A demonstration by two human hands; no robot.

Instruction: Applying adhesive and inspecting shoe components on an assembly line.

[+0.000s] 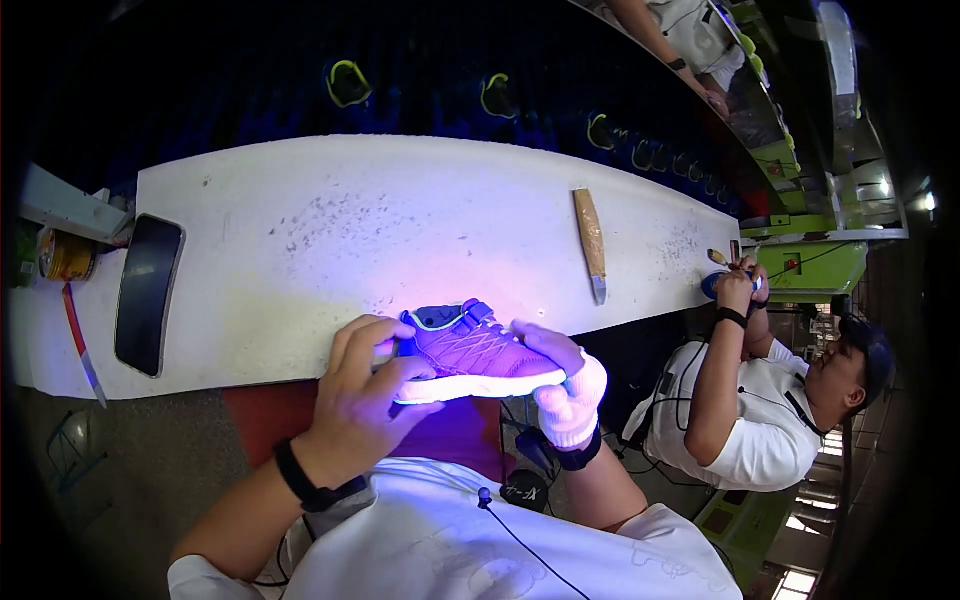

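A small sneaker [470, 350] with a white sole and a strap glows purple under violet light at the near edge of a white workbench [400, 230]. My left hand [365, 395], bare with a black wristband, grips its heel end. My right hand [565, 385], in a white glove, holds the toe end. The shoe lies on its side between both hands, sole toward me.
A wooden-handled knife [592, 240] lies on the bench to the right. A dark phone [148, 290] rests at the left, beside a tape roll [62, 255] and a red-handled blade [82, 345]. A seated co-worker [770, 400] works at the right end.
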